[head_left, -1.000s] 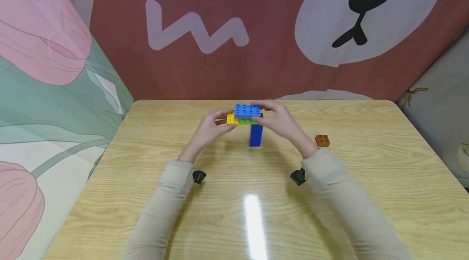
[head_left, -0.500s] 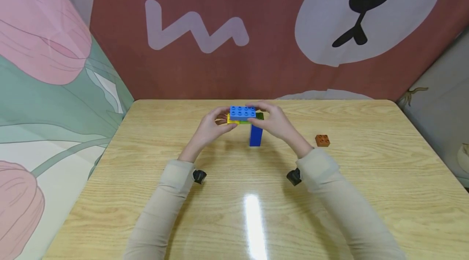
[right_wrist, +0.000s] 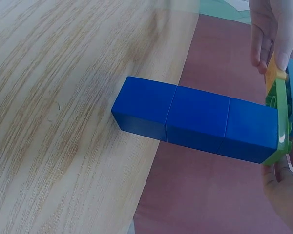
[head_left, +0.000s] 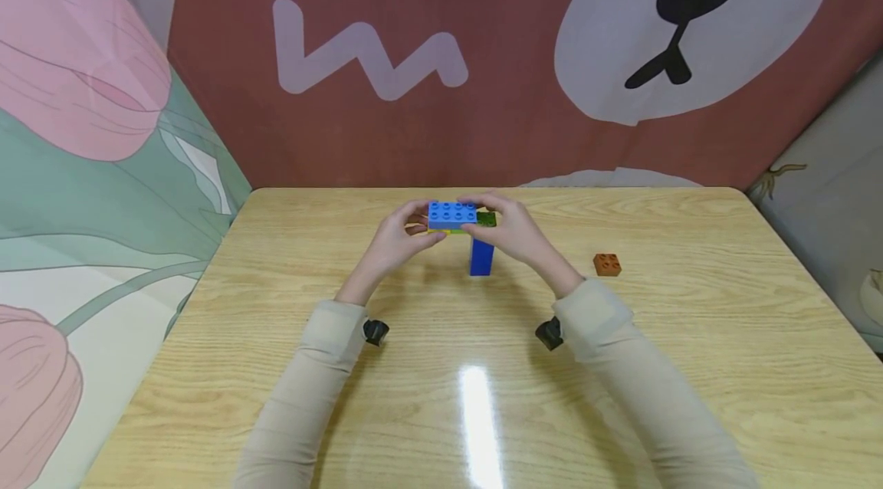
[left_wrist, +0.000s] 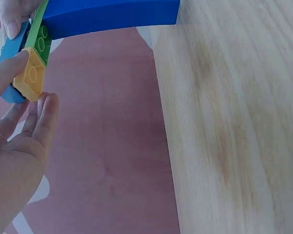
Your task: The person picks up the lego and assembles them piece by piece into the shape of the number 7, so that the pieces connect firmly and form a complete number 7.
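A column of three dark blue blocks (head_left: 481, 257) (right_wrist: 197, 117) stands on the table, topped by a green brick (head_left: 487, 219) (right_wrist: 282, 122) that juts out to the left. Under that overhang's left end is a yellow brick (left_wrist: 31, 74) (right_wrist: 273, 74), which my left hand (head_left: 396, 244) (left_wrist: 19, 146) pinches between thumb and fingers. My right hand (head_left: 516, 232) (right_wrist: 288, 185) grips a lighter blue eight-stud brick (head_left: 451, 214) (left_wrist: 12, 95) by its right end, over the green and yellow bricks. Whether its studs are fully joined, I cannot tell.
An orange-brown four-stud brick (head_left: 607, 265) lies on the wooden table (head_left: 441, 412), right of the column. Behind the table's far edge hangs a reddish-brown cloth (head_left: 386, 144) with white and black shapes.
My right hand has carried the lighter blue brick left and slightly down, so it now covers most of the yellow brick and shows more green at the right. My left hand has stayed put.
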A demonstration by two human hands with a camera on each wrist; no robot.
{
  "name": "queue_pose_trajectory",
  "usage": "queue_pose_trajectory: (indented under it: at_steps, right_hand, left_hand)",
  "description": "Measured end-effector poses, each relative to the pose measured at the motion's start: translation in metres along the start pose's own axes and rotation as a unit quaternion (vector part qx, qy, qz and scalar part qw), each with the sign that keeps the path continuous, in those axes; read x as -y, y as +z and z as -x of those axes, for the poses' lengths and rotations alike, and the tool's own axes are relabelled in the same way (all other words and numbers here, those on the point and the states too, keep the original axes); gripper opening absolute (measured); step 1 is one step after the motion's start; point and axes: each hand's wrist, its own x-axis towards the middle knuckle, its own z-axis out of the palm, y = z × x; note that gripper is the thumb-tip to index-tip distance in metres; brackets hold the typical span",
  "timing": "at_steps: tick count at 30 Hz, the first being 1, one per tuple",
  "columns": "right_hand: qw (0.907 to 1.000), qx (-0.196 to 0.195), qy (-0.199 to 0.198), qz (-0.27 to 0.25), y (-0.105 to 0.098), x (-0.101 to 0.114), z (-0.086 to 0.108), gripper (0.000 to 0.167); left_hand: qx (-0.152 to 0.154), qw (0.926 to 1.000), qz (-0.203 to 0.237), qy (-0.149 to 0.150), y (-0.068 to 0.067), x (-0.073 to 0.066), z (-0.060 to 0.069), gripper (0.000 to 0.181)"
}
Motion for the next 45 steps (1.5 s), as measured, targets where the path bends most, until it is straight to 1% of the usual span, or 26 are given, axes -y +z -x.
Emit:
queue_pose_trajectory:
  at_steps: [4,10,12,14,15,16,17,18,19,20,22,23,24,25,26,28,30,33,35,37,41,43,45]
  right_hand:
    - [1.0000,0.000,-0.008,0.001,0.001,-0.001,0.000,0.046]
    - [0.9999,-0.001,-0.008,-0.006,0.002,-0.002,-0.001,0.048]
    - [0.9999,-0.007,-0.015,0.000,0.002,-0.002,0.000,0.050]
    - [0.9984,-0.024,-0.046,0.023,0.003,-0.002,0.001,0.053]
    - [0.9958,-0.036,-0.071,0.044,0.004,-0.003,0.001,0.054]
    - [0.9902,-0.051,-0.107,0.073,0.005,-0.003,0.002,0.055]
    - [0.9802,-0.067,-0.150,0.111,0.006,-0.004,0.002,0.056]
    - [0.9641,-0.085,-0.197,0.156,0.008,-0.005,0.003,0.056]
    - [0.9418,-0.106,-0.246,0.203,0.009,-0.006,0.002,0.056]
    - [0.9137,-0.126,-0.293,0.252,0.011,-0.008,0.002,0.056]
    - [0.8497,-0.160,-0.368,0.342,0.015,-0.010,0.002,0.056]
    - [0.8216,-0.171,-0.392,0.376,0.017,-0.012,0.002,0.057]
    - [0.7970,-0.182,-0.410,0.405,0.019,-0.013,0.001,0.058]
    - [0.7790,-0.188,-0.420,0.426,0.021,-0.014,0.001,0.059]
    - [0.7667,-0.194,-0.425,0.440,0.023,-0.015,0.001,0.060]
    - [0.7525,-0.205,-0.423,0.461,0.026,-0.016,0.000,0.061]
    - [0.7459,-0.220,-0.417,0.470,0.029,-0.018,-0.001,0.060]
    - [0.7429,-0.238,-0.409,0.474,0.033,-0.021,-0.004,0.053]
    - [0.7444,-0.245,-0.404,0.471,0.034,-0.022,-0.005,0.049]
    - [0.7485,-0.251,-0.401,0.465,0.036,-0.023,-0.006,0.046]
    - [0.7534,-0.260,-0.396,0.456,0.037,-0.025,-0.007,0.045]
    - [0.7533,-0.264,-0.395,0.454,0.037,-0.025,-0.007,0.045]
    - [0.7528,-0.266,-0.396,0.454,0.038,-0.025,-0.007,0.045]
  left_hand:
    - [0.002,1.0000,0.000,-0.003,0.000,0.001,0.000,0.059]
    - [0.002,1.0000,0.003,-0.005,0.000,0.001,0.000,0.058]
    - [0.002,1.0000,0.002,-0.003,0.000,0.001,0.000,0.058]
    - [0.002,1.0000,0.001,-0.001,0.000,0.001,0.000,0.058]
    - [0.002,1.0000,0.000,0.000,0.000,0.002,0.000,0.058]
    - [0.002,1.0000,-0.001,0.001,0.000,0.002,0.000,0.057]
    - [0.002,1.0000,0.000,0.004,0.000,0.002,0.000,0.057]
    - [0.002,1.0000,-0.001,0.006,0.000,0.002,0.000,0.057]
    - [0.001,1.0000,-0.001,0.008,0.000,0.002,0.000,0.056]
    - [0.002,1.0000,0.000,0.010,0.000,0.003,0.000,0.055]
    - [0.002,0.9999,0.003,0.013,0.000,0.003,0.001,0.054]
    - [0.003,0.9999,0.004,0.014,-0.001,0.003,0.001,0.054]
    - [0.003,0.9999,0.004,0.015,-0.001,0.004,0.001,0.053]
    - [0.004,0.9999,0.005,0.015,-0.001,0.004,0.001,0.053]
    - [0.005,0.9999,0.006,0.015,-0.001,0.004,0.001,0.052]
    - [0.005,0.9998,0.005,0.017,-0.001,0.004,0.001,0.052]
    - [0.005,0.9998,0.006,0.018,-0.001,0.005,0.000,0.052]
    - [0.003,0.9998,0.006,0.019,-0.001,0.005,0.000,0.052]
    - [0.001,0.9998,0.007,0.019,-0.001,0.004,0.000,0.051]
    - [0.001,0.9998,0.008,0.019,0.000,0.004,0.000,0.052]
    - [0.001,0.9998,0.012,0.017,0.002,0.003,0.001,0.053]
    - [-0.002,0.9998,0.011,0.017,0.003,0.004,0.001,0.054]
    - [-0.008,0.9996,0.011,0.023,0.004,0.004,0.001,0.056]
